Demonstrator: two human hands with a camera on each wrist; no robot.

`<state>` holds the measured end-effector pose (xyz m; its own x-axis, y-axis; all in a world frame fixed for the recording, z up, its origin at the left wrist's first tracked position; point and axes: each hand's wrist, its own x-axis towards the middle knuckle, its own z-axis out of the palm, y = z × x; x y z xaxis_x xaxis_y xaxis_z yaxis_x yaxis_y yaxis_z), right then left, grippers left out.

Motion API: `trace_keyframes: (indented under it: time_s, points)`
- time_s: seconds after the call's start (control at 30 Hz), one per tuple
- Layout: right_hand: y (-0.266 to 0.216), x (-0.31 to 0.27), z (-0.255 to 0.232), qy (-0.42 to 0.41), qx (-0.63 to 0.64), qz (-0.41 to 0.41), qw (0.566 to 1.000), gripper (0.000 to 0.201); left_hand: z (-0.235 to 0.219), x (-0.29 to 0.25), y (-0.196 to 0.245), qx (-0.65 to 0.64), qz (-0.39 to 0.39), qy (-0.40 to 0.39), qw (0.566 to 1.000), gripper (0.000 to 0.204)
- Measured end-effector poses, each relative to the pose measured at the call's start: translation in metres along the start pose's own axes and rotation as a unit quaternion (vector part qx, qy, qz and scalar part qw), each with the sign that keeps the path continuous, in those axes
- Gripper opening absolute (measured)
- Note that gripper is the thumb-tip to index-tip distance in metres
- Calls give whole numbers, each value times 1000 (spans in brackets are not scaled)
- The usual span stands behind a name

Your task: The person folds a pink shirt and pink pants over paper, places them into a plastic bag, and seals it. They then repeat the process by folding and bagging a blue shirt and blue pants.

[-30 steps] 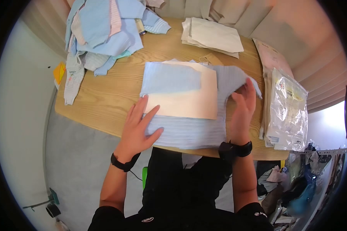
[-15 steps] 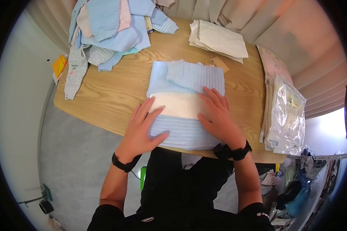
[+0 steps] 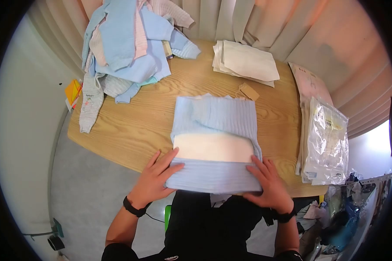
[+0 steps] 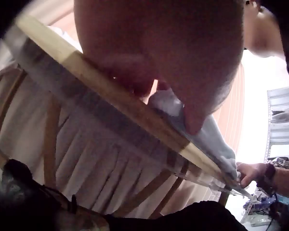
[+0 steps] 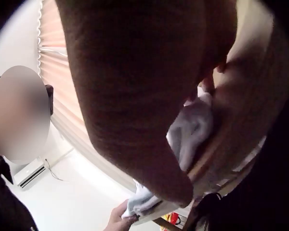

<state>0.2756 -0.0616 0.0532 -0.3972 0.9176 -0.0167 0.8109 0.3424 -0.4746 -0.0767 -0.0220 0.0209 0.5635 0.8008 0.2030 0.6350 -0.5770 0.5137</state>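
Half done, we judge: knit (image 3: 213,177) folded over card (image 3: 213,148) at 12 o'clock, hem fold pending. Left hand (image 3: 150,185), right hand (image 3: 273,187), half-curled, pinch 7, 5 o'clock edges.

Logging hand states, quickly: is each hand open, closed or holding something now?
Left hand: closed, gripping the near left corner of the blue garment.
Right hand: closed, gripping its near right corner.

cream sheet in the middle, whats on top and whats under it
The folded blue garment covers the far part of the cream sheet; whatever lies directly under the sheet is hidden.
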Motion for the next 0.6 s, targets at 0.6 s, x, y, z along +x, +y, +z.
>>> trace_keyframes:
  time_s: [0.6]
  points:
    - [-1, 21, 45, 396, 50, 173, 900, 29, 21, 39, 15, -265, -260, 267, 889, 35]
